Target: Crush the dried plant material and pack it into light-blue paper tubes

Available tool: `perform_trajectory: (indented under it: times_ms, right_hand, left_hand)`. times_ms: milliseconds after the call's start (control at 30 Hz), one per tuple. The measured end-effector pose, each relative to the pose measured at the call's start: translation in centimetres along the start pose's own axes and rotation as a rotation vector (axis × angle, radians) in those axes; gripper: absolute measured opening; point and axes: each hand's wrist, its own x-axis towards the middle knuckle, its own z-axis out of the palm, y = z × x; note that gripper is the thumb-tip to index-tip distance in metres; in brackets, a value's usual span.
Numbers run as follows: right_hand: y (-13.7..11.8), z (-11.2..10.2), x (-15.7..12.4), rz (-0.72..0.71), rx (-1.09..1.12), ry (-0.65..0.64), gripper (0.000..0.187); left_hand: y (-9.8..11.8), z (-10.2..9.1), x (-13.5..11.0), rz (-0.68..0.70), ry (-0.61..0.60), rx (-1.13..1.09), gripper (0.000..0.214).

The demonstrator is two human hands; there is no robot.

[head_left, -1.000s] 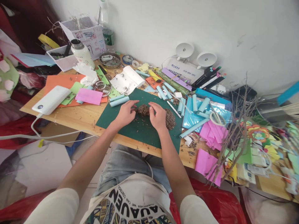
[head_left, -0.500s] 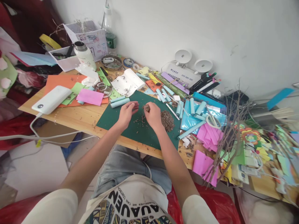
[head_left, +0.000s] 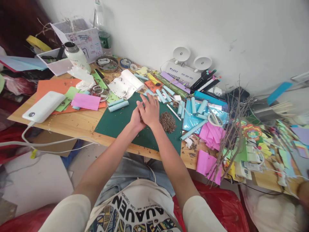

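Observation:
My hands are pressed together above the dark green mat [head_left: 116,120]. My right hand [head_left: 151,111] lies flat on top with its fingers stretched out. Beneath it, my left hand [head_left: 135,118] is mostly covered, so its fingers barely show. I cannot see whether anything lies between the palms. A small heap of brown dried bits [head_left: 167,121] sits on the mat just right of my hands. Loose crumbs are scattered around it.
Several light blue paper rolls [head_left: 193,106] and blue sheets lie right of the mat, with pink paper [head_left: 212,135] and bare twigs [head_left: 234,129] beyond. On the left are a white power bank [head_left: 43,106] with its cable, orange and pink sheets, a bottle [head_left: 74,56] and boxes.
A second ago both hands were apart, working a brown clump on the mat. Now they have come together, right over left, and the clump is out of sight. The view has shifted slightly.

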Motion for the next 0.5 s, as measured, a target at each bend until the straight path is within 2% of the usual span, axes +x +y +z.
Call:
perform_trajectory:
  times_ms: [100,200,367,433,500]
  right_hand:
    - [-0.1,0.9,0.3,0.048,0.195,-0.076,0.065]
    - [-0.6,1.0,0.6,-0.003,0.29,-0.036,0.068]
    - [0.2,1.2,1.0,-0.021,0.359,-0.042,0.071]
    - [0.3,1.5,0.4,0.003,0.438,-0.074,0.071]
    - [0.0,1.8,-0.2,0.012,0.441,-0.036,0.069]
  left_hand:
    - [-0.8,0.9,0.0,0.14,-0.028,0.03,0.048]
    - [-1.3,1.5,0.1,0.245,-0.048,0.061,0.048]
    - [-0.4,1.6,-0.2,0.225,-0.123,0.067,0.063]
    - [-0.2,1.4,-0.2,0.273,-0.105,0.098,0.059]
    - [-0.5,1.2,-0.1,0.296,-0.098,0.125,0.054]
